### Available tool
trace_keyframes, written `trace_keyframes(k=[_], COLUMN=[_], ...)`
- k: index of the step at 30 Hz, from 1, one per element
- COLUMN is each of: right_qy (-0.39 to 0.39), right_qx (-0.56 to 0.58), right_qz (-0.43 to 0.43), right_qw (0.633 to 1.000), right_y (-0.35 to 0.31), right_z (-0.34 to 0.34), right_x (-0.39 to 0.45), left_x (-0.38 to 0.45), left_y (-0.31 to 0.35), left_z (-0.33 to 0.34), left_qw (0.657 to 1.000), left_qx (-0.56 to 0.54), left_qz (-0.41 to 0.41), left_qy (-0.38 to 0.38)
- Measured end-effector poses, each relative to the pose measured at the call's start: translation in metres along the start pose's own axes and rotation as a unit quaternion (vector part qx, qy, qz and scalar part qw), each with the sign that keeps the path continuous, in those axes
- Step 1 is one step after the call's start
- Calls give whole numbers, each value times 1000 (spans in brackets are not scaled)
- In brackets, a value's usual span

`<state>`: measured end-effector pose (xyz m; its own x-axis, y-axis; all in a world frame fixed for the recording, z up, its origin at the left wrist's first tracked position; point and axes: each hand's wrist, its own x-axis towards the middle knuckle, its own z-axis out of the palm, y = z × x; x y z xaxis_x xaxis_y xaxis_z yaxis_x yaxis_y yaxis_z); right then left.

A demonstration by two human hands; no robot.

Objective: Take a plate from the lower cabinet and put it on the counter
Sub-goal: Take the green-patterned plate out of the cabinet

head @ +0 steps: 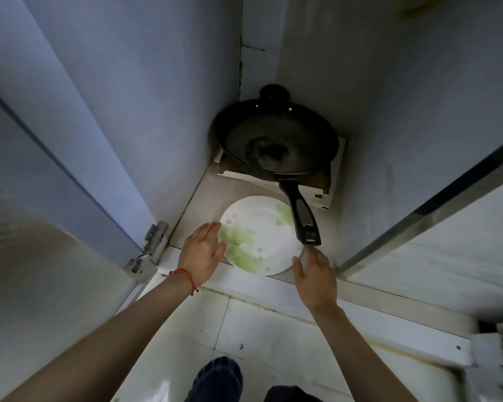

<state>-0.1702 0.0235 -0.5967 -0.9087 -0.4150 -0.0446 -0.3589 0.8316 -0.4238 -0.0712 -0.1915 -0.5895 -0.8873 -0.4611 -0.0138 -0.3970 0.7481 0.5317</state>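
A white plate (259, 233) with green leaf patterns lies flat on the floor of the open lower cabinet, near its front edge. My left hand (202, 252) is open, its fingers spread at the plate's left rim, thumb over the green pattern. At the plate's lower right rim is my right hand (314, 274), fingers apart, fingertips touching or almost touching the edge. Neither hand has closed on the plate. The counter is out of view.
A black frying pan (276, 140) rests on a white box (325, 192) at the cabinet's back; its handle (302, 219) overhangs the plate's right side. The cabinet doors stand open left (41, 256) and right (433, 227). A hinge (154, 245) is at the left. White floor tiles (259, 329) lie below.
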Motion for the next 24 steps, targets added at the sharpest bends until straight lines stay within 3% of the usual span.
trace_keyframes(k=[5, 9, 16, 24], right_qy=[9, 38, 61, 84], right_qx=[62, 138, 245, 254], right_qz=[41, 75, 142, 118], right_qw=[997, 987, 957, 956], right_y=[5, 4, 5, 6], right_z=[15, 24, 37, 41], right_x=[16, 29, 43, 36], left_x=[14, 23, 32, 30], left_y=[-3, 5, 1, -3], left_z=[19, 27, 30, 31], left_qw=[993, 952, 918, 880], left_qx=[-102, -243, -342, -404], left_qz=[-61, -168, -195, -246], left_qy=[25, 76, 51, 44])
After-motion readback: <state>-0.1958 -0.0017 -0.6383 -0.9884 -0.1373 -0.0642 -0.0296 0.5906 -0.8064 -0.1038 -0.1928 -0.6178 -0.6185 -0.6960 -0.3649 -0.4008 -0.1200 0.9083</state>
